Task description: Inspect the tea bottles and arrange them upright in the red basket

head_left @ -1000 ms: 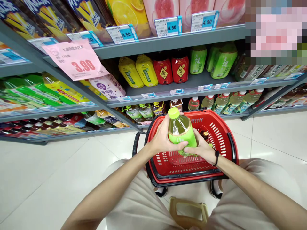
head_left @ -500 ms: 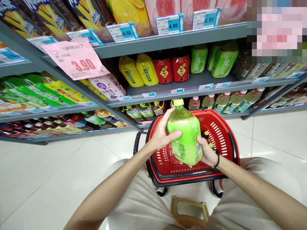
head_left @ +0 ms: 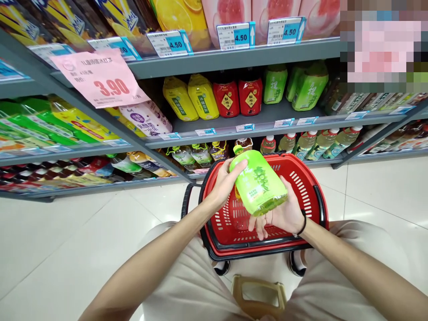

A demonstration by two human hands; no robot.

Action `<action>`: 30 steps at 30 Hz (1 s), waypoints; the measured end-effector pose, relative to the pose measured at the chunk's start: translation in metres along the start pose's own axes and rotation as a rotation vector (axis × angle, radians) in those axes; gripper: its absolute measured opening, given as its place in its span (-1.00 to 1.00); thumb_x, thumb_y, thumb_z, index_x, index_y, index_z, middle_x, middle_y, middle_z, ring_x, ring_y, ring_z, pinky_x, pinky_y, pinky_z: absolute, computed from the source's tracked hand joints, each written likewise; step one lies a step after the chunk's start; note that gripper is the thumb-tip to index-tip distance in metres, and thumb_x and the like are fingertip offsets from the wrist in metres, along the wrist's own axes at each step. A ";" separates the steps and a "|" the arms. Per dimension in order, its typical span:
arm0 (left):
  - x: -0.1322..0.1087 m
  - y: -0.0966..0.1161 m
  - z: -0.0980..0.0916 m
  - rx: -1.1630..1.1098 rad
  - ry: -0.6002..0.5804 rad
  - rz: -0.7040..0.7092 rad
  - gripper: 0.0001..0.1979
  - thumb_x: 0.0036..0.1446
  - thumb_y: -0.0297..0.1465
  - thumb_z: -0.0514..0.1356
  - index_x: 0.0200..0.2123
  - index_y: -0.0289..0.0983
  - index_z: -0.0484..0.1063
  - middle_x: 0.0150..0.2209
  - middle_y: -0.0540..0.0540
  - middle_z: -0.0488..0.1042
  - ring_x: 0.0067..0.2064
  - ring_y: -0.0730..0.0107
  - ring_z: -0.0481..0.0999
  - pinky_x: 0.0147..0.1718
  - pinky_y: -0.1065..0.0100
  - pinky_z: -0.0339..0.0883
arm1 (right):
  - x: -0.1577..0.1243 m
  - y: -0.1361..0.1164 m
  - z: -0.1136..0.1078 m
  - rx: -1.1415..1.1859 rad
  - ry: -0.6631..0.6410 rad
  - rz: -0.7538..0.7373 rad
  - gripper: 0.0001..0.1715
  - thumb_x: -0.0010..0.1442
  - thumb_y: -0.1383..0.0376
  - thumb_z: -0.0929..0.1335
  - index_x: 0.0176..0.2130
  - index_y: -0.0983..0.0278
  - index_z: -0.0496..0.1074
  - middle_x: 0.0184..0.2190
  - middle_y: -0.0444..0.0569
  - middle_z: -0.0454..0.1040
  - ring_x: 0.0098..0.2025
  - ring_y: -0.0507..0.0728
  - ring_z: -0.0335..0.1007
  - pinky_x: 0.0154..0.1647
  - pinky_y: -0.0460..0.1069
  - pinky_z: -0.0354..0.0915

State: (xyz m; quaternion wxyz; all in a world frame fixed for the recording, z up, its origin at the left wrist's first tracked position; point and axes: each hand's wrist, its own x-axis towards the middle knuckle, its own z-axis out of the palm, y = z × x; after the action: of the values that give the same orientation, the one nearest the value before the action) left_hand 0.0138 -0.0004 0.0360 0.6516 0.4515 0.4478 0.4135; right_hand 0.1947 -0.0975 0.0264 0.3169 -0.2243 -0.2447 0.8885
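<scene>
Both my hands hold a large green-labelled drink bottle above a red shopping basket. The bottle lies tilted, its yellow-green cap pointing up and left toward the shelves. My left hand grips it near the neck and shoulder. My right hand cups its base from below, fingers curled under it. A black band circles my right wrist. Another dark bottle inside the basket is mostly hidden behind the green one.
Grey shop shelves run along the back with rows of bottled drinks and price tags; a pink 3.90 sign hangs at left. White tiled floor surrounds the basket. A tan handle sits between my knees.
The bottle has been lifted from upright in the basket and tipped over, its cap swinging away toward the shelves. My right hand shifted under its base.
</scene>
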 end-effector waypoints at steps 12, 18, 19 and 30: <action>0.016 0.001 -0.018 0.070 -0.081 0.260 -0.29 0.17 0.12 0.35 0.22 -0.19 0.42 0.29 -0.21 0.51 0.33 -0.05 0.49 0.26 0.05 0.43 | 0.004 0.009 0.008 -0.080 0.313 -0.338 -0.08 0.05 -0.28 0.57 0.18 0.18 0.49 0.04 0.14 0.67 0.04 0.39 0.65 0.08 0.31 0.55; 0.014 0.006 -0.020 0.114 -0.206 0.331 -0.26 0.21 0.16 0.28 0.26 -0.20 0.40 0.30 -0.28 0.51 0.33 -0.07 0.50 0.29 -0.02 0.41 | 0.001 0.014 -0.006 -0.389 0.445 -0.404 -0.11 -0.03 -0.09 0.68 0.13 0.21 0.46 0.04 0.12 0.67 0.05 0.33 0.64 0.11 0.23 0.55; 0.013 0.008 -0.020 0.107 -0.215 0.328 -0.25 0.19 0.15 0.30 0.26 -0.21 0.39 0.28 -0.28 0.52 0.30 -0.07 0.53 0.27 -0.03 0.43 | 0.001 0.014 -0.007 -0.446 0.465 -0.426 -0.10 -0.03 -0.05 0.69 0.15 0.20 0.43 0.06 0.11 0.66 0.06 0.32 0.63 0.13 0.21 0.54; 0.006 0.013 -0.019 0.067 -0.222 0.348 -0.14 0.11 0.12 0.40 0.35 -0.16 0.33 0.28 -0.28 0.53 0.25 -0.09 0.57 0.20 -0.03 0.49 | -0.006 0.003 -0.006 -1.154 0.778 -0.667 0.22 -0.10 -0.03 0.68 0.38 0.19 0.25 0.28 0.24 0.47 0.28 0.47 0.46 0.36 0.38 0.34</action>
State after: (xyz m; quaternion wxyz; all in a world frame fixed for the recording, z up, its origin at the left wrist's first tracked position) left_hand -0.0049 0.0131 0.0435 0.6003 0.5864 0.3021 0.4522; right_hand 0.2008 -0.1013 0.0214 0.4638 -0.5646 -0.5949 0.3349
